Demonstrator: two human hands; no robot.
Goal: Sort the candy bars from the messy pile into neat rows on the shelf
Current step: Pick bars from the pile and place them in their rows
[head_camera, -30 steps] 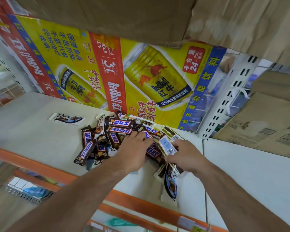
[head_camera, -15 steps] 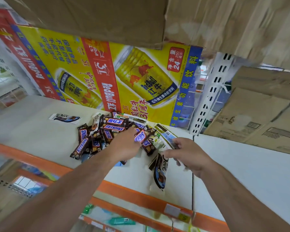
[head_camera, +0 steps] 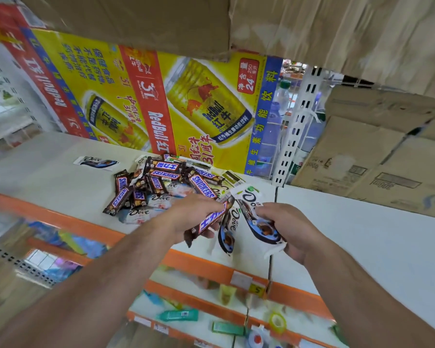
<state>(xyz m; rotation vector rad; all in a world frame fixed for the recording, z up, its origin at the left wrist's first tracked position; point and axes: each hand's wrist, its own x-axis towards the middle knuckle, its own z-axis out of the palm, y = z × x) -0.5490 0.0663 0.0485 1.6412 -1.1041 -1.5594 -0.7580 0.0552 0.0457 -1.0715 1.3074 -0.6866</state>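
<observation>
Here both forearms reach in from below, side by side, over the front of the white shelf (head_camera: 48,177). The left hand (head_camera: 186,218) is turned palm-down, its fingers curled round a brown Snickers bar (head_camera: 209,221) that slants from upper right to lower left, its low end poking out past the palm. The right hand (head_camera: 290,233) sits just beside it, thumb and fingers pinching a white-and-blue Dove bar (head_camera: 258,221) whose top end stands above the knuckles. A second Dove bar (head_camera: 227,231) lies between the two hands; whether a finger touches it I cannot tell.

The messy pile (head_camera: 158,187) lies just beyond the left hand, near the yellow carton (head_camera: 186,104) at the back. The shelf's orange front edge (head_camera: 60,218) runs under both wrists. White surface shows left of the pile, where a lone Dove bar (head_camera: 96,162) lies apart, and right of a seam, up to the stacked cardboard boxes (head_camera: 374,156) — a slotted white upright (head_camera: 294,136) stands between carton and boxes.

Wrappers in the pile read "SNICKERS" and "Dove"; the held Snickers bar carries blue Chinese lettering. The carton reads "RedBull", "24" and "250", all turned sideways.
</observation>
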